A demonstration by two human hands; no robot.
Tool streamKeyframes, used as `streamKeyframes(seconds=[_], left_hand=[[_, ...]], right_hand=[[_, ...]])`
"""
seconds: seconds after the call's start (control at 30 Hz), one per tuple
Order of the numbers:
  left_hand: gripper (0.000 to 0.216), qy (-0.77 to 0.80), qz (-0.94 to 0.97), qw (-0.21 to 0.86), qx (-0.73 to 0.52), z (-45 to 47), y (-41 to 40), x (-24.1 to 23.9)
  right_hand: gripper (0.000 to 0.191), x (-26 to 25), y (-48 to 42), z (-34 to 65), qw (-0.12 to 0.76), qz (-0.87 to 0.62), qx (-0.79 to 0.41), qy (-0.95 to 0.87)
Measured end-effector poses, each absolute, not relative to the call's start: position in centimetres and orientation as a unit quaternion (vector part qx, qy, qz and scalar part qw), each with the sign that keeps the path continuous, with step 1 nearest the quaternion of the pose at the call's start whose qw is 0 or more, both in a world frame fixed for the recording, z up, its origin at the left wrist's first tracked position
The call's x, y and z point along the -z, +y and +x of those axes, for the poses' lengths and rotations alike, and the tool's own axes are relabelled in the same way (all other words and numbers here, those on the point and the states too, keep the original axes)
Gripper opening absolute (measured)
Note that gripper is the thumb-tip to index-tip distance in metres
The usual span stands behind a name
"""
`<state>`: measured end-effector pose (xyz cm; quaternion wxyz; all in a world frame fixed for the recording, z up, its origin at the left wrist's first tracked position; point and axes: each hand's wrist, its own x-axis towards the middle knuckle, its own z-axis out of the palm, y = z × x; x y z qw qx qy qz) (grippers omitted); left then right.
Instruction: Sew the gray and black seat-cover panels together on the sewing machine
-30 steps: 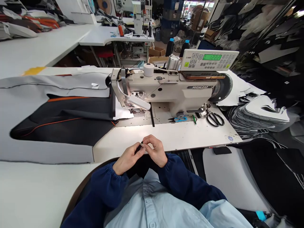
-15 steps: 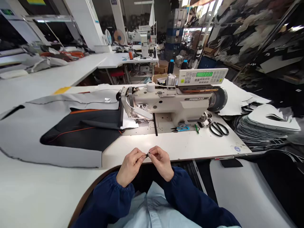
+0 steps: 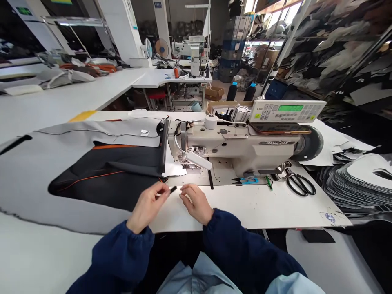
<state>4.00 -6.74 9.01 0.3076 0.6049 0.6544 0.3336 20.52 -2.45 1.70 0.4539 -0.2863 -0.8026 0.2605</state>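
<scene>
Black strip (image 3: 173,189): one, short, pinched in our left hand (image 3: 148,207), free end pointing right over the white table (image 3: 260,208)
Right hand (image 3: 196,203): open, empty, just beside the strip
Sewing machine (image 3: 239,143): one, directly ahead of us
Scissors (image 3: 300,183): one pair, right of the machine head
Thread cones (image 3: 232,92): two, black, behind the machine

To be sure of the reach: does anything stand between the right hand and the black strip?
Nothing visible does: only the white table shows between the right hand and the strip, which the left hand holds.
</scene>
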Motion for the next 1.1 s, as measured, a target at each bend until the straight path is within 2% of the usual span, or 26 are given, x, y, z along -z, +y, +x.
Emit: streamKeyframes(seconds=[0.1,0.17,0.23,0.4,0.53,0.93,1.1], left_hand=[[0.026,0.670,0.615,0.275,-0.312,2.6,-2.9,-9.5],[0.022,0.673,0.652,0.218,-0.272,2.4,-0.1,-9.0],[0.020,0.672,0.688,0.164,-0.220,2.5,2.3,-7.6],[0.021,0.662,0.738,0.070,-0.111,3.3,5.6,-3.9],[0.023,0.684,0.726,0.042,-0.058,3.7,6.7,-3.0],[0.033,0.697,0.713,0.034,-0.067,4.0,7.9,-2.2],[0.030,0.658,0.749,-0.018,-0.075,3.6,6.2,-3.2]], right_hand=[[0.015,-0.5,0.8,19.4,0.316,-0.307,-0.099,-0.892],[0.023,0.5,2.2,18.5,0.240,-0.322,-0.040,-0.915],[0.031,1.3,2.6,17.8,0.200,-0.332,-0.005,-0.922],[0.044,1.7,2.2,17.5,0.185,-0.326,0.019,-0.927],[0.047,1.4,2.1,17.8,0.177,-0.324,0.022,-0.929],[0.044,0.9,1.9,17.6,0.151,-0.337,-0.002,-0.929],[0.046,1.4,1.9,17.7,0.162,-0.335,-0.011,-0.928]])
